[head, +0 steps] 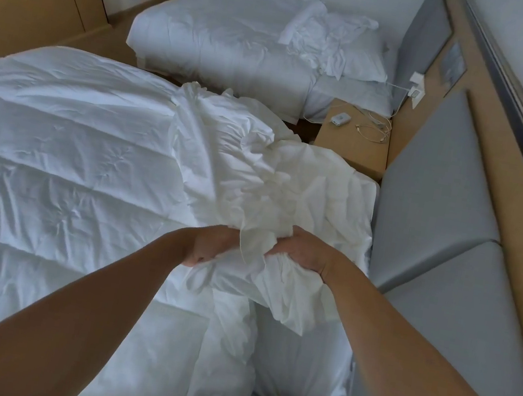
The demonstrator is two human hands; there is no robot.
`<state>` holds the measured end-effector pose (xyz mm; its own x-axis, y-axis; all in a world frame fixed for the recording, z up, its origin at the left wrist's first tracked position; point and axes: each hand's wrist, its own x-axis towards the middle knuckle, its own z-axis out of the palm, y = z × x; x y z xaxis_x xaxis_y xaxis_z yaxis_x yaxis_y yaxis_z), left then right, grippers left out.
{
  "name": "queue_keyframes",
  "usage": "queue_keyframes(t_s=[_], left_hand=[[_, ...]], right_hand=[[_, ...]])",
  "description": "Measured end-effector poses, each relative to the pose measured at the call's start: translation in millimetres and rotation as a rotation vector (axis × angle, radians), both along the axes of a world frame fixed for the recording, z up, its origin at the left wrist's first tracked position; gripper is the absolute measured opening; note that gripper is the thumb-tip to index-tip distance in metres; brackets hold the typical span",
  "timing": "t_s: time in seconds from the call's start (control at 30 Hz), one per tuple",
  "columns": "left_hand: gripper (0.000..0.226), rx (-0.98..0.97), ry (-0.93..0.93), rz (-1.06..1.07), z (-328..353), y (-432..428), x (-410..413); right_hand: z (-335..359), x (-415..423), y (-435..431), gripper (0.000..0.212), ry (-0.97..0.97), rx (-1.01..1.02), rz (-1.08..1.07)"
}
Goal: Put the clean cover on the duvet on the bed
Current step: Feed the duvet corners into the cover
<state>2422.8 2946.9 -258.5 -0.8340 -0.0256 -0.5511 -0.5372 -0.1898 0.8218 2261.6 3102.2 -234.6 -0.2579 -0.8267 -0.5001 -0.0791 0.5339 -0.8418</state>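
Forearms (82, 306) forward, left hand (208, 246) and right hand (299, 251) side by side, both tight around bunched cover (290, 182) atop duvet (55, 148).

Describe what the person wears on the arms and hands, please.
Both arms are bare as far as the picture shows: no sleeve covers the left forearm or the right forearm. The left hand and right hand wear no gloves. No watch or bracelet shows at either wrist. Rings cannot be judged, because both hands are partly hidden.
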Motion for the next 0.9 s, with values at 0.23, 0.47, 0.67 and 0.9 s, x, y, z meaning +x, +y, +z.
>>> queue_keyframes(t_s=[0.23, 0.47, 0.67, 0.9], left_hand=[[0.043, -0.014, -0.016, -0.157, 6, 7, 3], [0.021, -0.164, 0.073, 0.190, 14, 7, -1], [0.026, -0.309, 0.135, 0.189, 13, 12, -2], [0.038, -0.066, 0.117, 0.076, 9, 8, 5]], right_hand=[[-22, 1, 3, 0.029, 0.298, 0.003, -0.079], [-6, 11, 6, 0.014, -0.030, 0.058, -0.037], [-1, 22, 6, 0.041, -0.116, 0.171, 0.165], [4, 2, 12, 0.020, -0.248, 0.087, 0.094]])
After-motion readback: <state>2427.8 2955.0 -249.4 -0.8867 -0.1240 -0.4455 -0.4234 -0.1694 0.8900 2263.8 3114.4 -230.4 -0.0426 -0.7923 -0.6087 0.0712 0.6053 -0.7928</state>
